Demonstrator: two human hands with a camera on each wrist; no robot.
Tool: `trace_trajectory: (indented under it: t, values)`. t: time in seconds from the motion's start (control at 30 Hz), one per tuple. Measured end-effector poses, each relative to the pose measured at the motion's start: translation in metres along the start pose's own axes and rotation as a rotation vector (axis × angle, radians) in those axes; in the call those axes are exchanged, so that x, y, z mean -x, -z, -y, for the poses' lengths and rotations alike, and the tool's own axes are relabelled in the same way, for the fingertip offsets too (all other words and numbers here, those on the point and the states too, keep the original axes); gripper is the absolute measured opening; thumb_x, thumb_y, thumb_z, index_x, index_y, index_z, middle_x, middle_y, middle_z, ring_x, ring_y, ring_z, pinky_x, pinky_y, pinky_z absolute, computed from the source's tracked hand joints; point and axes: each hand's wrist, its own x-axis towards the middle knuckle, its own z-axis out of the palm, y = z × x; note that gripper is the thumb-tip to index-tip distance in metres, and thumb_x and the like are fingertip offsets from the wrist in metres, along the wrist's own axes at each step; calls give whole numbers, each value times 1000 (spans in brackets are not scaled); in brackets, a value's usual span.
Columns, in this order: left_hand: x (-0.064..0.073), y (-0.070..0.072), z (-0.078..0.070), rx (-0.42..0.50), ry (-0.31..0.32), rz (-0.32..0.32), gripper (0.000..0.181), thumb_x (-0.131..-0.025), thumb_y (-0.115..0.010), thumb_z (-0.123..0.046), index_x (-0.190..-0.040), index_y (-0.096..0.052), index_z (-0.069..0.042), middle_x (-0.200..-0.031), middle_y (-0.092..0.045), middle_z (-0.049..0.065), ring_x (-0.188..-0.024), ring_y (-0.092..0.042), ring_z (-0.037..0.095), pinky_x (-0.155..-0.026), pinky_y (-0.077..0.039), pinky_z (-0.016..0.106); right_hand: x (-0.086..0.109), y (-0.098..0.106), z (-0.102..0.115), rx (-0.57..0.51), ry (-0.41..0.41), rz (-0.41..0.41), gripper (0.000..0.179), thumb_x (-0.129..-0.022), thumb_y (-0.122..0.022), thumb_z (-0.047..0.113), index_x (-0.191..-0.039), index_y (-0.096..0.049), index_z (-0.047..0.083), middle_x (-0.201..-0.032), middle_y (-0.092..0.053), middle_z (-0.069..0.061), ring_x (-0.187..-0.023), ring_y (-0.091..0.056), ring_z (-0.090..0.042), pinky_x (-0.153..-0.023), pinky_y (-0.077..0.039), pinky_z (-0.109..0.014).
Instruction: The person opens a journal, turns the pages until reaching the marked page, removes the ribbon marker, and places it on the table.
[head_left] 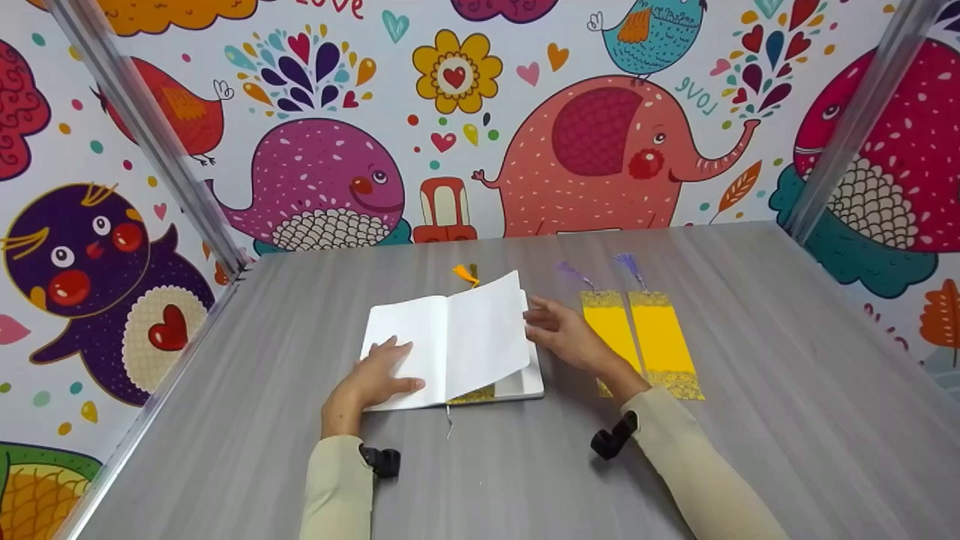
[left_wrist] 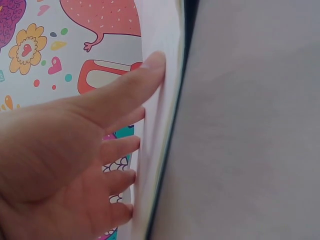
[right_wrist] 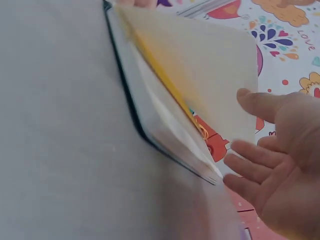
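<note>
Left hand rests on the left page of the notebook, fingers and thumb extended and spread, gripping nothing. Right hand is at the outer edge of a raised leaf, fingers relaxed and not curled round anything; whether the thumb bears on the leaf cannot be told. The notebook lies open near the middle of the desk, the leaf tilted up from the right-hand pages. Beneath that leaf is an inner bookmark, its glittery gold end visible at the lower edge; an orange tassel projects past the notebook's top edge. A thin ribbon extends from the lower edge, by the spine, onto the desk. To the right, apart from the notebook, a near bookmark and a far bookmark lie side by side, both yellow with glittery gold bands and purple tassels; the right forearm passes over part of the near bookmark. Behind the desk stands a wall printed with animals and hearts.
</note>
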Motion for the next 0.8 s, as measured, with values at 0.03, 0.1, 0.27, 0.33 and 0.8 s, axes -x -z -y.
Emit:
trace_trajectory:
  t: [0.03, 0.1, 0.27, 0.33, 0.8]
  values:
    - [0, 0, 0, 1, 2, 2, 74, -91, -73, -26, -151, -40, 0, -162, -23, 29, -150, -12, 55, -119, -11, 73, 0, 0, 0, -50, -6, 6, 65, -99, -64, 20, -155, -35, 5, -144, -58, -19, -132, -59, -34, -109, -47, -46]
    - [0, -1, 0, 5, 6, 4, 74, -91, -73, -26, -151, -40, 0, -163, -23, 29, -151, -12, 55, -119, -10, 73, -1, 0, 0, -152, -46, 12, 61, -102, -59, 22, -156, -34, 6, -142, -59, -20, -129, -60, -34, -110, -47, -47]
    - [-1, -2, -1, 12, 11, 4, 74, -91, -73, -26, -151, -40, 0, -163, -22, 29, -151, -11, 55, -119, -10, 73, -1, 1, 1, -336, -175, 21, 54, -104, -54, 26, -154, -39, 10, -142, -59, -19, -125, -63, -32, -109, -49, -46]
    - [0, -2, -1, 9, 9, 4, 73, -91, -73, -26, -151, -40, 0, -163, -23, 29, -151, -11, 55, -118, -10, 73, -1, 0, 1, -371, -226, 14, 53, -103, -56, 27, -152, -43, 12, -142, -59, -17, -122, -65, -30, -104, -53, -44]
    - [0, 0, -1, -1, 14, 7, 73, -92, -72, -27, -152, -39, -1, -163, -23, 28, -151, -11, 54, -119, -11, 72, -1, -10, 7, -506, -293, -20, 51, -98, -61, 10, -147, -48, 4, -133, -63, -16, -99, -68, -18, -93, -59, -37]
